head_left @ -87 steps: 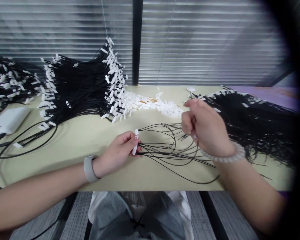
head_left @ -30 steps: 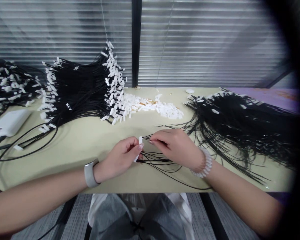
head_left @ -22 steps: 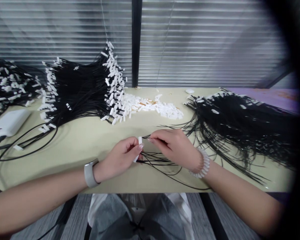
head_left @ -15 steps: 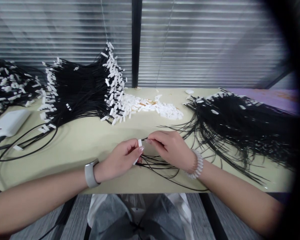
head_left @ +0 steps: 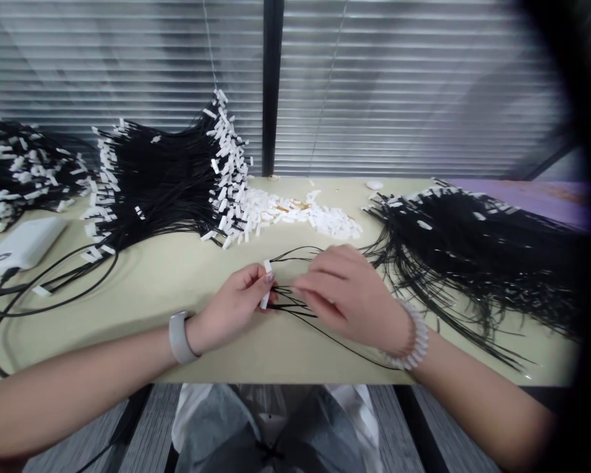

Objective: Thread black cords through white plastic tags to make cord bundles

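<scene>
My left hand [head_left: 243, 295] is closed around the ends of several thin black cables [head_left: 295, 309], near the front of the table. White tags [head_left: 268, 267] on these ends stick out above and below the thumb. Over the same cables, just to the right, hovers my right hand [head_left: 347, 295], its fingers curled and smeared by motion. Whether a cable is between those fingertips cannot be made out. One cable loops above the right hand, and others trail to the right beneath it.
A tall stack of black cables [head_left: 165, 177] with white ends stands at back left, another heap [head_left: 22, 167] beyond it. Loose white pieces [head_left: 320, 213] lie at the middle back. Unbundled black cables [head_left: 463, 243] spread at right. A white power bank [head_left: 24, 246] with its cord lies left.
My right hand has moved right and slightly down, away from the white tag at my left fingertips, where it was pinching a cable. The left hand has shifted slightly left, still holding the cables.
</scene>
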The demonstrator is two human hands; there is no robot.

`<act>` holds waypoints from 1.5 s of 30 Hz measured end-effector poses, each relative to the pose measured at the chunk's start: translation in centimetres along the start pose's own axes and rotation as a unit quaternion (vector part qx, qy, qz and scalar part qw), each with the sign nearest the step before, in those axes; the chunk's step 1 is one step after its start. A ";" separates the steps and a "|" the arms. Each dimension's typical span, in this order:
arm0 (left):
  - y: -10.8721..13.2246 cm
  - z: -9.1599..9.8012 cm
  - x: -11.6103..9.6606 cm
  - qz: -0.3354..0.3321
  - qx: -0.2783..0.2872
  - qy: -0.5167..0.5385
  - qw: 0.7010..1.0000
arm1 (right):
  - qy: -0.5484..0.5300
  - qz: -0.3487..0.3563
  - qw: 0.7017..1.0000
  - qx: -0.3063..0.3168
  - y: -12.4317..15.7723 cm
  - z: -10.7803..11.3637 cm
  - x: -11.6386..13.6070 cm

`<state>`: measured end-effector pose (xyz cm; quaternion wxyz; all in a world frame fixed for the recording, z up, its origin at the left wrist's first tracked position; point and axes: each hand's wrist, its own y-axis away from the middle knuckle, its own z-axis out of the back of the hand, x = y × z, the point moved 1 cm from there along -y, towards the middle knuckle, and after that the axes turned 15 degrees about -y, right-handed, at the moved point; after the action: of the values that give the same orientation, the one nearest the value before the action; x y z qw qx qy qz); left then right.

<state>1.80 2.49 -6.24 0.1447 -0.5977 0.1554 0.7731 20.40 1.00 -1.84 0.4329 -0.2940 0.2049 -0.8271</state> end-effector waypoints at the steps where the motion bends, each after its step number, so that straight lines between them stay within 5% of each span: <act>1: 0.0 0.0 0.1 -0.001 -0.006 0.000 1.000 | 0.001 0.012 0.999 0.040 0.1 0.0 0.2; 5: -0.1 0.1 0.2 0.000 -0.009 0.029 1.000 | 0.021 0.017 0.991 0.127 0.2 -0.6 0.2; 13: -0.1 0.2 0.0 0.040 -0.010 0.095 0.995 | 0.100 -0.032 0.986 0.126 0.4 -0.8 -1.0; 27: 0.0 0.1 0.1 0.030 -0.008 0.060 0.998 | 0.103 -0.073 0.976 0.177 0.5 -2.2 -0.7; 34: -0.1 0.3 0.0 0.041 -0.012 0.086 0.995 | 0.153 -0.170 0.955 0.190 0.6 -0.7 -1.7; 39: -0.3 0.3 0.2 0.042 -0.013 0.093 0.995 | 0.195 -0.254 0.940 0.118 0.9 3.2 -3.5; 45: -0.2 0.3 0.2 0.047 -0.018 0.093 0.994 | 0.127 -0.274 0.943 -0.140 2.2 7.5 -4.6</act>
<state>1.58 2.82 -6.40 0.0823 -0.6617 0.1816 0.7228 28.82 3.01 1.02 0.1149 -0.2891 0.2834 -0.9071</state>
